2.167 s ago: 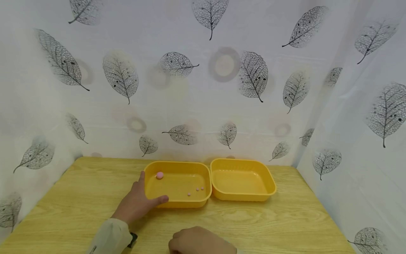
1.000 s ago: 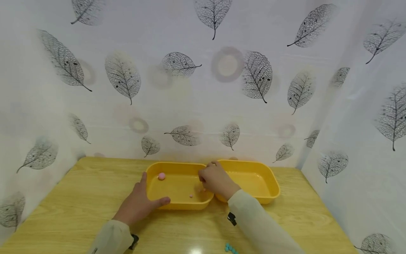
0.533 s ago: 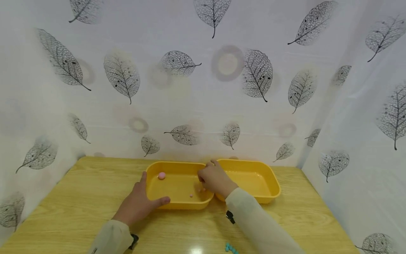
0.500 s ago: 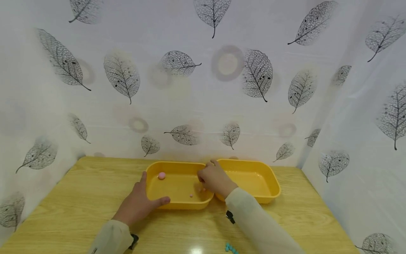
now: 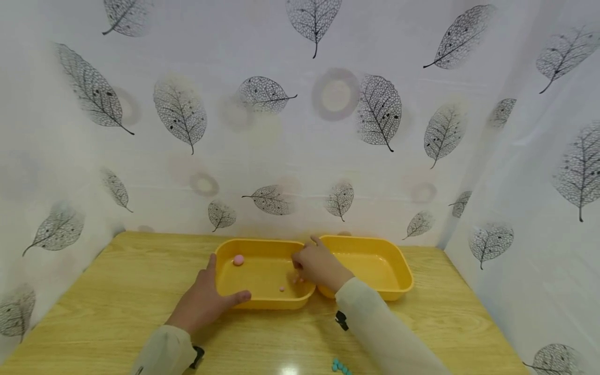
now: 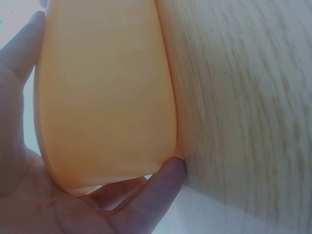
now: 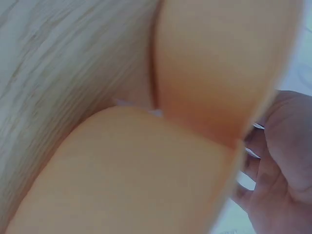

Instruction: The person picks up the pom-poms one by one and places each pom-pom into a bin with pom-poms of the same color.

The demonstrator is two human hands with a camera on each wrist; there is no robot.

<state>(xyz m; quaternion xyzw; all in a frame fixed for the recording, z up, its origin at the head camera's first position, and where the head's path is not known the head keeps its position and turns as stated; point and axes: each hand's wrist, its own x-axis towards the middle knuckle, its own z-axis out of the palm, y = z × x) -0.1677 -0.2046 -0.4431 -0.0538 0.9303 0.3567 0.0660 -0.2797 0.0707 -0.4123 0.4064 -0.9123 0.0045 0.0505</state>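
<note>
Two yellow plastic trays stand side by side on the wooden table. My left hand (image 5: 203, 298) holds the left tray (image 5: 262, 300) by its left end, thumb over the front rim; the left wrist view shows fingers around that tray's end wall (image 6: 107, 97). My right hand (image 5: 321, 264) reaches down into the left tray's right end, fingers curled toward the floor by a small pink bead (image 5: 301, 280). I cannot tell whether its fingertips pinch a bead. Another small pink bead (image 5: 282, 288) lies nearby, and a larger pink ball (image 5: 238, 260) sits at the back left.
The right tray (image 5: 398, 284) touches or nearly meets the left one, partly behind my right wrist. A short row of turquoise beads (image 5: 340, 366) lies near the table's front edge. A leaf-patterned curtain (image 5: 281, 156) rises behind the table (image 5: 117, 291).
My right hand has moved from the table front up into the left tray, uncovering the turquoise beads, and has stayed there over the last second. The left hand keeps its hold on the tray.
</note>
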